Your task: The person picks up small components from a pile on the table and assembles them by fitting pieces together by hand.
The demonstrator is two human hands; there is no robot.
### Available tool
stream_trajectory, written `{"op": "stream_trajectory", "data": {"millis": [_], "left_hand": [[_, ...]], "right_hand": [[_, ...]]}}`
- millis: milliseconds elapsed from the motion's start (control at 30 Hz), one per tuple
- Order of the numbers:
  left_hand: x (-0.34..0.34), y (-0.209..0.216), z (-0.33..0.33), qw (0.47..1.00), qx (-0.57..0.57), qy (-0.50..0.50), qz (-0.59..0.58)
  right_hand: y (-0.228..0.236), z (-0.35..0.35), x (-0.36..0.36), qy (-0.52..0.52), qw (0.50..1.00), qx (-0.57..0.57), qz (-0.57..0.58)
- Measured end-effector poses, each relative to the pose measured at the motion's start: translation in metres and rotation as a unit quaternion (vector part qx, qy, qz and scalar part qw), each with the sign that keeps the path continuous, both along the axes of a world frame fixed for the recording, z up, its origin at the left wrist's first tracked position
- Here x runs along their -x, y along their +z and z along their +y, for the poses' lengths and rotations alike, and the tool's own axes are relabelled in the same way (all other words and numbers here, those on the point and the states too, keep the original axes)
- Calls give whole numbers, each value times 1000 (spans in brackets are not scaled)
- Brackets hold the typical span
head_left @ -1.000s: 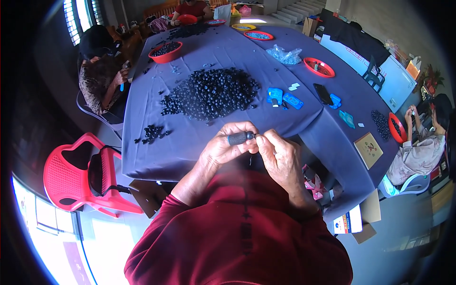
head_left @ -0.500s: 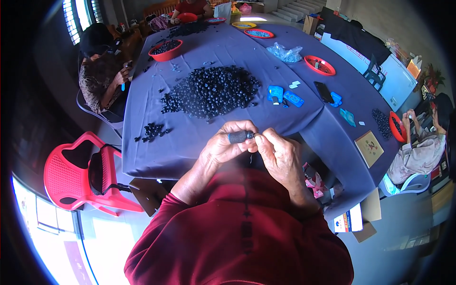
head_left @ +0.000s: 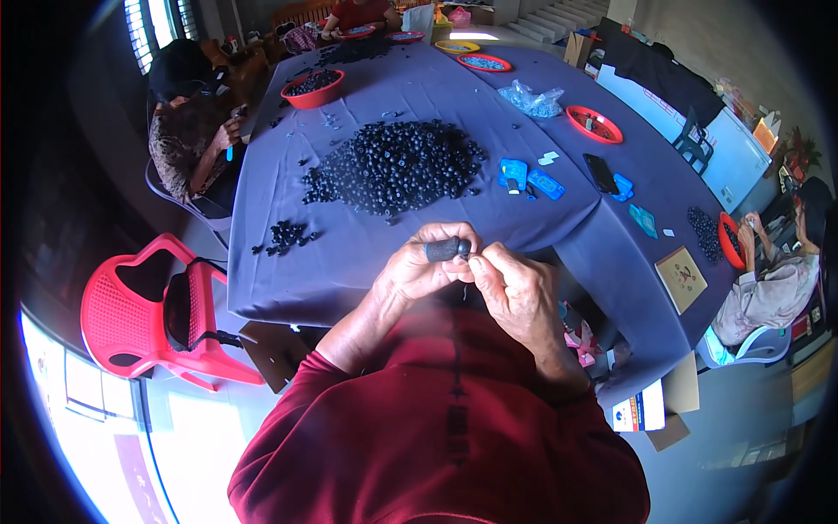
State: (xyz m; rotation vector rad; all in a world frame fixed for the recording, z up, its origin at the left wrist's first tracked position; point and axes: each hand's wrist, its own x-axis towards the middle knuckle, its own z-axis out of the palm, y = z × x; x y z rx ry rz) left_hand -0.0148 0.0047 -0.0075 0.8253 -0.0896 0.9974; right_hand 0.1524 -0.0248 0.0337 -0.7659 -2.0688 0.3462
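My left hand is closed in front of my chest, just off the table's near edge. A dark sleeve wraps one of its fingers. At that fingertip it pinches a small round black part. My right hand meets it there, thumb and forefinger pressed together against the part; whatever they grip is too small to make out. Beyond my hands lies a large heap of similar small black parts, with a smaller cluster to its left.
The cloth-covered table also bears a red basin of black parts, red trays, a clear bag, blue packets and a phone. A red chair stands left. Other people sit around the table.
The view has shifted slightly. My left hand's wrapped finger has tilted a little, and my right fingertips have moved slightly at the black part. Both hands stay together.
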Motion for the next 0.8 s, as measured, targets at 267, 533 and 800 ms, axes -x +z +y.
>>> {"op": "stream_trajectory", "data": {"millis": [267, 533, 800], "left_hand": [[-2, 3, -2, 999, -4, -23, -34], [-2, -1, -1, 999, -22, -21, -23], [0, 4, -2, 997, -68, -11, -16]], "right_hand": [[-11, 3, 5, 15, 995, -16, 95], [9, -10, 4, 12, 993, 14, 118], [7, -10, 2, 4, 994, -1, 111]]}}
